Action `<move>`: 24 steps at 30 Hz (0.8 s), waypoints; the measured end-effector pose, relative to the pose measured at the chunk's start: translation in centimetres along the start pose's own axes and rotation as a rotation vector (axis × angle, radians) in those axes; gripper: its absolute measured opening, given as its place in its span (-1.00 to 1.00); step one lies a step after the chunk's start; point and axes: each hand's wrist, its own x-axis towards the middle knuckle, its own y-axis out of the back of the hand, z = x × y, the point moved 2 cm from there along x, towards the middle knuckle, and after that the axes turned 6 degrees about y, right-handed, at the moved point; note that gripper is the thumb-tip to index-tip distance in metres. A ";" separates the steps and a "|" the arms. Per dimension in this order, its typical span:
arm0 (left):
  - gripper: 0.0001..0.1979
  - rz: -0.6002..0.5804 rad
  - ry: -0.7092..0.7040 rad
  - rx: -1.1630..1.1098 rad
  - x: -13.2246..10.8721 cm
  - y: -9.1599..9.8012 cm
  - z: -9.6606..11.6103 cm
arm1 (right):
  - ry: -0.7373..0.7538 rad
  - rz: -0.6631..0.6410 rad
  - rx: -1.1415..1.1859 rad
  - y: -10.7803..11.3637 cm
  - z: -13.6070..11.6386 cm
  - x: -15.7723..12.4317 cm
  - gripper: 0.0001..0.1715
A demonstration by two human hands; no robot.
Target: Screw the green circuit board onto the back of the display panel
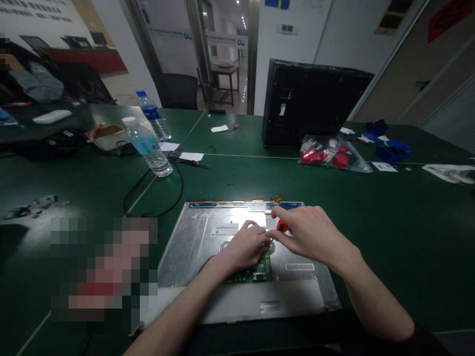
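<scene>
A bare metal display panel point(200, 237) lies flat on the green table in front of me, back side up. A small green circuit board point(260, 273) sits on its near middle. My left hand point(243, 249) rests on the panel just above the board with its fingers curled and pressed down. My right hand point(309, 232) is closed around a small tool with an orange-red handle point(282, 226), its tip hidden between the two hands. The hands touch each other over the board.
A black monitor housing point(315, 101) stands upright at the back. A clear bag of red and black parts point(332, 154) lies before it, blue items point(393, 148) to its right. Two water bottles point(148, 146) and a black cable point(163, 190) are at left.
</scene>
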 end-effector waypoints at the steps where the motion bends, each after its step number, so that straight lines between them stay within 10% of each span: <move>1: -0.88 -0.001 -0.001 0.000 0.0 0.0 0.0 | -0.009 -0.005 -0.009 0.0 0.0 0.0 -0.73; 24: -0.84 0.017 -0.021 0.000 -0.2 0.2 0.1 | 0.008 0.018 0.050 -0.1 -0.2 0.2 -0.77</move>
